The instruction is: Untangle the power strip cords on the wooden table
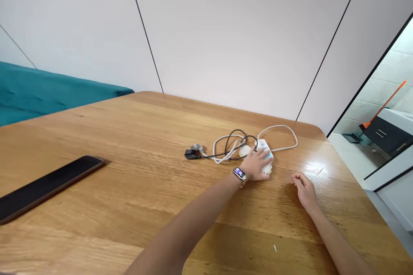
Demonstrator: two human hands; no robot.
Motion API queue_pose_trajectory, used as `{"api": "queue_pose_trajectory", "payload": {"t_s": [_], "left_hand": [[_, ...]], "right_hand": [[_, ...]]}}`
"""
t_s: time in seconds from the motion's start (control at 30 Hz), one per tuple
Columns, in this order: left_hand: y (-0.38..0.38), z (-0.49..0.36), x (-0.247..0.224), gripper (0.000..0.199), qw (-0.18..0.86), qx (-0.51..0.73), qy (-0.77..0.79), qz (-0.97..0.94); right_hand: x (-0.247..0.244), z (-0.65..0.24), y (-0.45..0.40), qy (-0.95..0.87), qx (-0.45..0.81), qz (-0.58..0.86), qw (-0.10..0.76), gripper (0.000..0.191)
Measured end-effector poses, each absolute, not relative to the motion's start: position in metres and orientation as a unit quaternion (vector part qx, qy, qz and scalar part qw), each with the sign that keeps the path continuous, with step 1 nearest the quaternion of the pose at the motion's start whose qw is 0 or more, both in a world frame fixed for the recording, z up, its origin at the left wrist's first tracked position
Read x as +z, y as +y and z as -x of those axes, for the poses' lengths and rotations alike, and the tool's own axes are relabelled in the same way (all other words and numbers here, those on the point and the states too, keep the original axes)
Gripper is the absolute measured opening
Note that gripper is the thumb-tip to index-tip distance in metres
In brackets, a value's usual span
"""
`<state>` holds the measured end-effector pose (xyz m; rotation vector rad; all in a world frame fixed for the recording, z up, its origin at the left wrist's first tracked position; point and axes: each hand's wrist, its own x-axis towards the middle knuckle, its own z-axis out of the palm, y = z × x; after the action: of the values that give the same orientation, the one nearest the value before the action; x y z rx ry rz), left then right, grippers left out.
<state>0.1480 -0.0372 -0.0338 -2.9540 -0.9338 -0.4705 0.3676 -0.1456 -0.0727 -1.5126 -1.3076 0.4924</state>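
Observation:
My left hand (pixel 257 164), with a smartwatch (pixel 239 174) on its wrist, lies over a white power strip (pixel 262 143), its fingers spread across and gripping it. The palm and fingers cover much of the strip. A white adapter (pixel 245 151) sits just left of it. A looped white cord (pixel 219 141) and a thinner black cord (pixel 222 154) tangle beside the strip, ending near a black plug (pixel 191 154). Right of the strip, apart from it, my right hand (pixel 305 191) rests near the tabletop with curled fingers; anything between them is hidden.
A dark, long tray-like object (pixel 48 187) lies on the wooden table (pixel 145 137) at left. Two small white slivers (pixel 275 248) lie on the right part. A pale wall (pixel 226 38) stands behind, a teal sofa (pixel 48 88) at left, and a doorway with a dark cabinet (pixel 383 133) at right.

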Motion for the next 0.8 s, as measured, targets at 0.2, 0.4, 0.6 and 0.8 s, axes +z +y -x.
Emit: {"api": "queue_pose_trajectory", "payload": {"t_s": [0.2,0.4,0.6,0.8], "left_hand": [[0.030,-0.057,-0.024,0.069,0.006,-0.108,-0.388,0.915],[0.052,0.039,-0.002,0.048,0.032,-0.128,-0.654,0.745],[0.026,0.037,-0.006,0.048,-0.041,-0.239,-0.712,0.658],[0.001,-0.018,-0.022,0.028,-0.213,-0.240,-0.671,0.668]], "right_hand": [[-0.068,-0.362,-0.147,-0.574,0.202,0.629,0.484,0.026],[-0.064,-0.356,-0.144,-0.577,0.203,0.625,0.485,0.025],[-0.066,-0.355,-0.142,-0.570,0.205,0.626,0.491,0.028],[-0.074,-0.359,-0.138,-0.512,0.196,0.626,0.554,0.045]]}}
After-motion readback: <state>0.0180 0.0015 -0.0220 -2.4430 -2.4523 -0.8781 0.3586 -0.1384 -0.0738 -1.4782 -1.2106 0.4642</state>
